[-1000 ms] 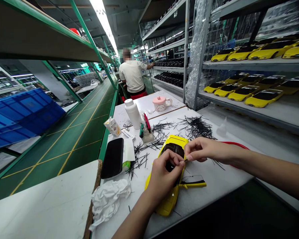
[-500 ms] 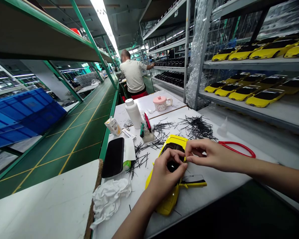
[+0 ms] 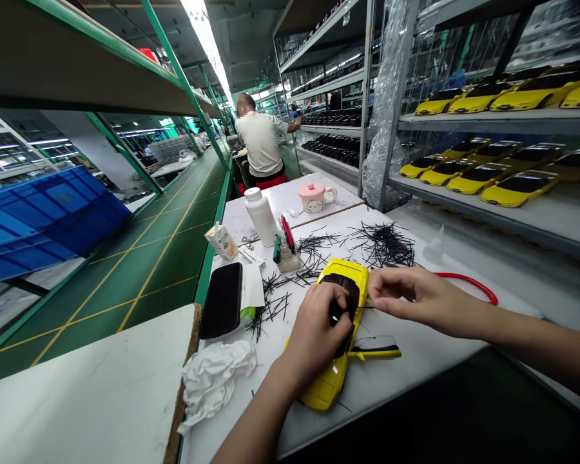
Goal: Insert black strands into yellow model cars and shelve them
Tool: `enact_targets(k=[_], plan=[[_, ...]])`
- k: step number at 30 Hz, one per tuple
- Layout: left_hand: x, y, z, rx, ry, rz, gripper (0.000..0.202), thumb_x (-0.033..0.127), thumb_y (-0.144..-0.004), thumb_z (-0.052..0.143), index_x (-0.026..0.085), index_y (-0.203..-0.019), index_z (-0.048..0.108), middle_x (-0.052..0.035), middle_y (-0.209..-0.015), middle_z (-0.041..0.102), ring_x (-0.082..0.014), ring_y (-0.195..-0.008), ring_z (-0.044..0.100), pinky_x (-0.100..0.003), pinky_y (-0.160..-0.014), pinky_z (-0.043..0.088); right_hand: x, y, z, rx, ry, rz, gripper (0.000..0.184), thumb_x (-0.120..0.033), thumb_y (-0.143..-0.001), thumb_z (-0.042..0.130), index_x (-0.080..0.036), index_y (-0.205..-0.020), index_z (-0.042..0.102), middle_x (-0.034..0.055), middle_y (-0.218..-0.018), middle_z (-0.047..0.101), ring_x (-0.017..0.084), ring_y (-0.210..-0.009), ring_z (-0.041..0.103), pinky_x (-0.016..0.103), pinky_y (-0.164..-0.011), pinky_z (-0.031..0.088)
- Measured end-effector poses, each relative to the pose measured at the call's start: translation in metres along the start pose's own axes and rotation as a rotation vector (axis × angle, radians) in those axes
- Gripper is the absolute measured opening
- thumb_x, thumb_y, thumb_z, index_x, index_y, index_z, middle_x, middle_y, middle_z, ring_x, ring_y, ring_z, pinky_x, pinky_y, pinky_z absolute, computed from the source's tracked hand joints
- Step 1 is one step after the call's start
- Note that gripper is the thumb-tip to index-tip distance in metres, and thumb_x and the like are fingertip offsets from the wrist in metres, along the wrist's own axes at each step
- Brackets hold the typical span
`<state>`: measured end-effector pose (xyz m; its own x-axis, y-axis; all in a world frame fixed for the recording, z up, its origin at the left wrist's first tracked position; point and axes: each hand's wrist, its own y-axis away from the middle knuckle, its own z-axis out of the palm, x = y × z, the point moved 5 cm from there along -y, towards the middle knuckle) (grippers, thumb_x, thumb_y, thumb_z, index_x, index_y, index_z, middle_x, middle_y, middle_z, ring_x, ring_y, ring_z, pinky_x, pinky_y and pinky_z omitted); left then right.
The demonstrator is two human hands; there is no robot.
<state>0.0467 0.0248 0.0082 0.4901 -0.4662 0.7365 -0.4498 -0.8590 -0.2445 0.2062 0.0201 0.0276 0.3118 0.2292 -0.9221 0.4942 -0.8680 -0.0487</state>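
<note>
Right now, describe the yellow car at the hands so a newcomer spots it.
Find the white table beside the green conveyor. On it, partly hidden by the left hand, lies a yellow model car. Unlike the shelved yellow cars in view, one door juts out sideways.

"How many hands are you counting?"
"I'm counting two: one left hand [image 3: 316, 332] and one right hand [image 3: 413, 298]."
"How are the cars adding up?"
"I'm getting one near car [image 3: 325, 386], showing one open door [image 3: 377, 354]. The shelf cars [image 3: 519, 189] are overlapping too much for a sure total."
"What else are you seeing only once?"
"I'm seeing one bottle [image 3: 260, 219], one mug [image 3: 312, 200], one carton [image 3: 221, 242], one phone [image 3: 222, 299], one tissue wad [image 3: 216, 377], one red loop [image 3: 489, 294] and one pale-shirted co-worker [image 3: 263, 145]."
"And the strips [image 3: 386, 245]?"
"They're lying too tangled for counting."
</note>
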Motion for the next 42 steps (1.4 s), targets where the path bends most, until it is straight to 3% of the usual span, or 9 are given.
enact_targets(k=[5,9,12,19,22,24,28,32,42], plan=[[0.007,0.002,0.004,-0.014,0.08,0.077,0.017,0.01,-0.081,0.054,0.022,-0.075,0.044,-0.002,-0.093,0.066,-0.0195,-0.094,0.056,-0.033,-0.085,0.042,0.001,0.001,0.004,-0.005,-0.014,-0.003,0.02,-0.037,-0.085,0.058,-0.019,-0.077,0.059,0.0005,-0.071,0.052,0.013,-0.063,0.044,0.027,-0.058,0.035],[0.001,0.001,0.008,0.006,0.004,0.026,0.016,0.008,-0.08,0.053,0.022,-0.076,0.046,-0.003,-0.091,0.066,-0.0214,-0.095,0.055,-0.036,-0.088,0.042,0.002,0.003,0.006,-0.017,-0.04,-0.002,0.021,-0.038,-0.085,0.058,-0.019,-0.077,0.059,-0.0002,-0.07,0.052,0.013,-0.063,0.044,0.026,-0.058,0.035],[0.002,0.001,0.009,0.012,-0.006,0.069,0.019,0.004,-0.076,0.055,0.022,-0.078,0.048,-0.0031,-0.097,0.067,-0.0217,-0.104,0.052,-0.037,-0.092,0.042,0.003,0.004,0.006,-0.009,-0.06,0.007,0.021,-0.038,-0.085,0.059,-0.019,-0.076,0.058,-0.0009,-0.07,0.051,0.013,-0.064,0.043,0.027,-0.059,0.035],[-0.002,0.001,0.011,0.052,-0.148,0.084,0.011,0.012,-0.084,0.054,0.022,-0.083,0.056,-0.0047,-0.095,0.062,-0.022,-0.102,0.054,-0.037,-0.089,0.043,0.01,0.006,0.005,-0.003,-0.108,-0.003,0.021,-0.038,-0.087,0.057,-0.019,-0.079,0.058,0.0004,-0.073,0.052,0.014,-0.065,0.046,0.027,-0.059,0.038],[-0.004,0.001,0.014,0.056,-0.155,0.061,0.012,0.01,-0.084,0.052,0.022,-0.084,0.054,-0.0038,-0.093,0.062,-0.0213,-0.097,0.054,-0.036,-0.087,0.044,0.016,0.007,0.006,0.035,0.047,-0.093,0.01,-0.028,-0.087,0.055,-0.021,-0.093,0.057,0.0035,-0.086,0.058,0.017,-0.077,0.053,0.03,-0.071,0.045],[-0.004,0.0,0.015,0.061,-0.159,0.034,0.012,0.01,-0.082,0.054,0.022,-0.083,0.052,-0.0036,-0.091,0.062,-0.0216,-0.094,0.054,-0.036,-0.084,0.045,0.021,0.007,0.012,0.071,0.246,-0.17,0.013,-0.023,-0.085,0.056,-0.022,-0.099,0.056,0.005,-0.092,0.059,0.019,-0.082,0.054,0.033,-0.076,0.046],[-0.004,-0.001,0.016,0.081,-0.188,-0.001,0.013,0.01,-0.079,0.055,0.022,-0.082,0.049,-0.004,-0.09,0.06,-0.0223,-0.091,0.053,-0.036,-0.08,0.044,0.031,0.002,0.026,0.138,0.523,-0.3,0.008,-0.021,-0.088,0.053,-0.021,-0.095,0.057,0.0075,-0.092,0.062,0.022,-0.087,0.057,0.036,-0.077,0.045],[-0.004,0.0,0.017,0.069,-0.191,-0.014,0.011,0.014,-0.082,0.054,0.021,-0.082,0.046,-0.0042,-0.09,0.059,-0.0225,-0.092,0.053,-0.036,-0.08,0.043,0.031,0.001,0.03,0.223,0.623,-0.395,0.015,-0.017,-0.093,0.045,-0.019,-0.09,0.059,0.0081,-0.086,0.065,0.023,-0.084,0.058,0.037,-0.076,0.043],[-0.003,-0.003,0.02,0.055,-0.277,-0.016,0.023,0.008,-0.075,0.051,0.022,-0.088,0.039,-0.0058,-0.095,0.053,-0.0231,-0.091,0.048,-0.036,-0.08,0.042,0.044,0.022,0.025,0.326,0.425,-0.228,0.011,-0.025,-0.093,0.052,-0.021,-0.089,0.062,0.008,-0.091,0.068,0.024,-0.089,0.058,0.04,-0.082,0.043]])
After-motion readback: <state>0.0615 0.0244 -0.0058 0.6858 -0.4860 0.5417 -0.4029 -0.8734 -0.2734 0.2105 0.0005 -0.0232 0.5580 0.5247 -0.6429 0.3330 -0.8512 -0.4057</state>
